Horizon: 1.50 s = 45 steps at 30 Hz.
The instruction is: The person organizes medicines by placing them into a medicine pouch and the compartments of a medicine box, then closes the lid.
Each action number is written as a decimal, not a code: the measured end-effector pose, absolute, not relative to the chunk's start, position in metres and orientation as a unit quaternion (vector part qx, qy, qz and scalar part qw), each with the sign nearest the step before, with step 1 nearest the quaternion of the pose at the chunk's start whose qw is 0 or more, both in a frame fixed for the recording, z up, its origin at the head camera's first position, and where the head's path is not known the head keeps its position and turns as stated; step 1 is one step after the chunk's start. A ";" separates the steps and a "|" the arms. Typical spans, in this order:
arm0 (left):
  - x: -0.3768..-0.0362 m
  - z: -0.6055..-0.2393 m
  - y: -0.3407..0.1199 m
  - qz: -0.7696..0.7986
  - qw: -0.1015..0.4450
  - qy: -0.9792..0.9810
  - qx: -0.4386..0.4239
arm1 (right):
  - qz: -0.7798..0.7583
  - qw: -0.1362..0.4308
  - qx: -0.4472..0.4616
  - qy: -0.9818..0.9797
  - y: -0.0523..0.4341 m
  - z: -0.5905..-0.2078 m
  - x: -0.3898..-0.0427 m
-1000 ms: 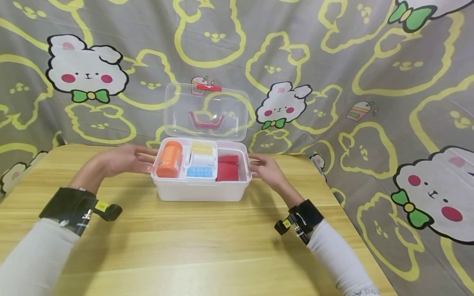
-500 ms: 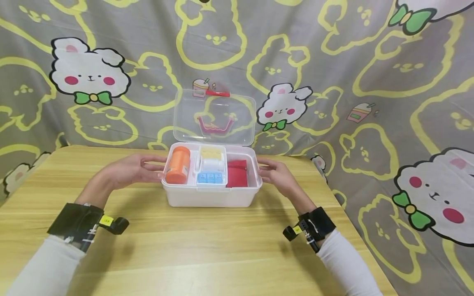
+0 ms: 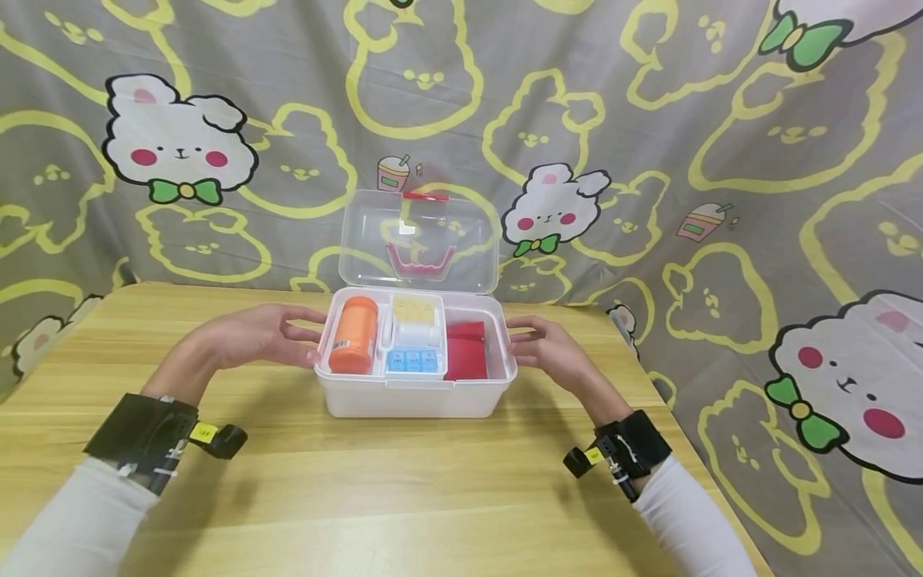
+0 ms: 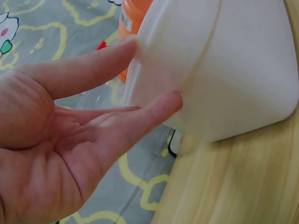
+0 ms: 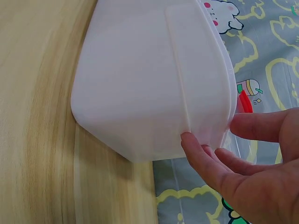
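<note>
A white plastic storage box stands on the table with its clear lid raised behind it. Inside lie an orange bottle, a blue compartmented pill case, a white roll-like item, a pale yellow packet and a red pouch. My left hand touches the left end, thumb at the rim and fairly straight fingers against the wall. At the opposite end, my right hand touches the rim with its thumb and the side with extended fingertips.
The wooden table reaches toward me from the box. Close behind its back edge hangs a grey curtain with rabbit drawings, which also runs along the right side. Black camera straps wrap both wrists.
The box has slid to the right and nearer to me, its lid and contents with it. Both hands have stayed at its ends and moved along with it.
</note>
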<state>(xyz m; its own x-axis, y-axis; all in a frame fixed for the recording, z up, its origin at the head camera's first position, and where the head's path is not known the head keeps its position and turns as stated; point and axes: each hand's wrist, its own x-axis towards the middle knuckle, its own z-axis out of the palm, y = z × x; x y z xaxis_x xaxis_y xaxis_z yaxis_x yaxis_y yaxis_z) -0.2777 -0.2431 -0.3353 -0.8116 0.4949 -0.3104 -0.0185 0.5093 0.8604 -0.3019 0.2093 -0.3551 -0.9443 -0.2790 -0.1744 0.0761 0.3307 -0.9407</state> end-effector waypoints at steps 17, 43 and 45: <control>-0.363 -0.327 -0.244 0.549 0.263 0.788 0.087 | -0.575 0.159 -0.052 0.801 0.212 -0.354 -0.301; -0.391 -0.296 -0.205 0.627 0.270 0.730 0.027 | -0.553 0.138 -0.063 0.819 0.206 -0.353 -0.296; -0.391 -0.293 -0.203 0.618 0.271 0.738 0.019 | -0.553 0.135 -0.063 0.820 0.207 -0.354 -0.296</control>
